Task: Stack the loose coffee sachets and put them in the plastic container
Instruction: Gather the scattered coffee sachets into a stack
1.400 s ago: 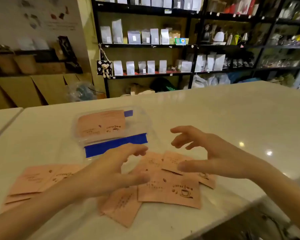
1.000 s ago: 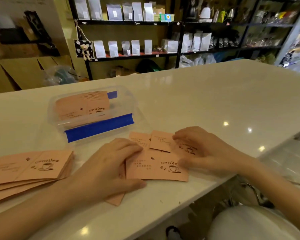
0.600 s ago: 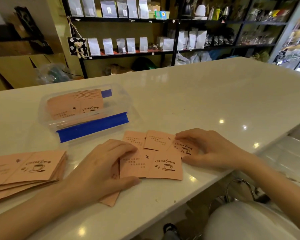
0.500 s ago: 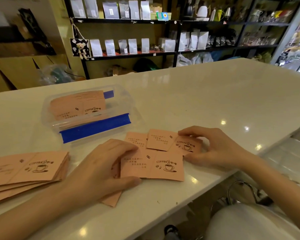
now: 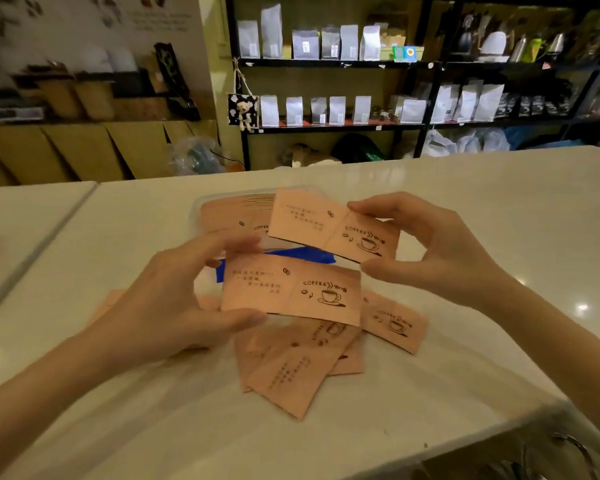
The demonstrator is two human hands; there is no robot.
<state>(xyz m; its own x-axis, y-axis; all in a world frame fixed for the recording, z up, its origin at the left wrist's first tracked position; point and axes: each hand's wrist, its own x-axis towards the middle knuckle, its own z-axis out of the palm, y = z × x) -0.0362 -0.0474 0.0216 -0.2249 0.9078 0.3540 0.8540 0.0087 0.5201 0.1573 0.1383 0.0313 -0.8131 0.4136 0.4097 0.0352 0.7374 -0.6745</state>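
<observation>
Nearest the counter's edge, a small fan of flat peach paper coffee sachets [image 5: 291,368] lies loose on the glossy white counter [image 5: 465,209], overlapping at odd angles, one more [image 5: 394,323] just to their right. Half a second ago both palms were pressed flat on this spread; now each has lifted a piece clear, so gathering has turned into stacking. The left hand [image 5: 174,306] pinches a sachet [image 5: 291,292] by its left end, thumb below and fingers above, printed cup facing up. The right hand [image 5: 440,251] grips a second sachet [image 5: 333,226] by its right end, fingers narrowed on the edge, held slightly higher and farther (the two not yet touching). Both look thin, matte and stiff enough to stay level. Beyond them sits the clear plastic container [image 5: 201,209] with a blue strip [image 5: 302,254], already holding a peach stack; several sachets remain to collect.
</observation>
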